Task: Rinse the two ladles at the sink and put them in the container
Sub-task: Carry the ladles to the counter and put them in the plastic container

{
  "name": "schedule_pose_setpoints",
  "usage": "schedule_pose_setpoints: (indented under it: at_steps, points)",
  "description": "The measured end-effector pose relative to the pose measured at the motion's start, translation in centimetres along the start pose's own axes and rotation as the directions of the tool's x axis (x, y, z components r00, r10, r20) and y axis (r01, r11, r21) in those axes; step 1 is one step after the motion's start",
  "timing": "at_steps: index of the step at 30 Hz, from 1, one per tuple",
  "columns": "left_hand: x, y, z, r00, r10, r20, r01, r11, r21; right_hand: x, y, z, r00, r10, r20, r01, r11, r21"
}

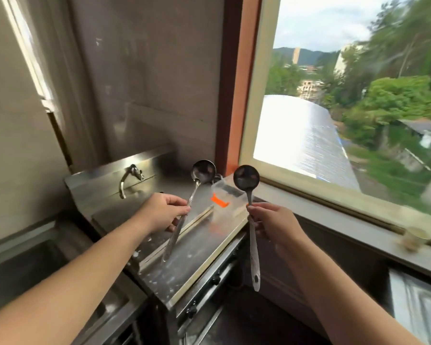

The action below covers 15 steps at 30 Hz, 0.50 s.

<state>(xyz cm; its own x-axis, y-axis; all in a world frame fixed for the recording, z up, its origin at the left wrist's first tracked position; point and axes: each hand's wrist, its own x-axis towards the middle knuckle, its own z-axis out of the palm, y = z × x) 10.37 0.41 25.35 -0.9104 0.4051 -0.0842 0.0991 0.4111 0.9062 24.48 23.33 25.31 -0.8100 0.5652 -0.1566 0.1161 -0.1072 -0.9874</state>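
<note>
Ladles (202, 171) upright; container (228, 195) blurred, partly hidden.

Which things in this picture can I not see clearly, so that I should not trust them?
- Head view, sink: its basin is cut off by the left edge and dark; water cannot be seen.
- Clear container: motion blur and the right ladle hide its contents.
- Left ladle: bowl too blurred to tell clean or dirty.
- Small object on the window sill: too blurred to name.
</note>
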Motion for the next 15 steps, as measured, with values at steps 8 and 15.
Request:
schedule_pose_setpoints:
  at_steps: [8,15]
  points:
    - [11.1,0.4,6.9,0.988,-0.03,0.154,0.042,0.996,-0.076,6.2,0.8,-3.8,0.999,0.031,-0.034,-0.03,0.999,0.012]
    - [26.3,-2.0,10.3,0.974,-0.098,0.204,0.092,0.995,0.038,18.2,1.9,-2.8,0.991,0.114,-0.072,-0.117,0.993,-0.032]
